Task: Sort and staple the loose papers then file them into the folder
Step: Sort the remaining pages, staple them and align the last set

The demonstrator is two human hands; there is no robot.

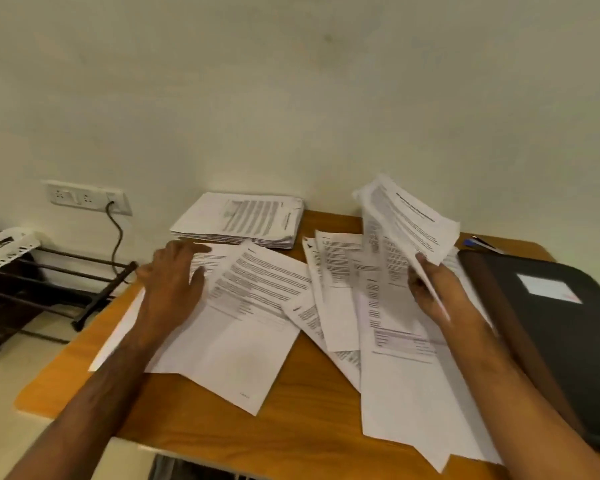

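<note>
Several loose printed sheets lie spread and overlapping across the wooden table. My left hand rests flat with fingers apart on the leftmost sheets. My right hand grips a few sheets and holds them lifted and tilted above the spread. A neat stack of papers sits at the back against the wall. The black folder with a white label lies closed at the table's right side. No stapler is visible.
A blue pen lies behind the folder. A wall socket with a plugged cable is at the left, above a dark metal rack and a white plastic basket beside the table.
</note>
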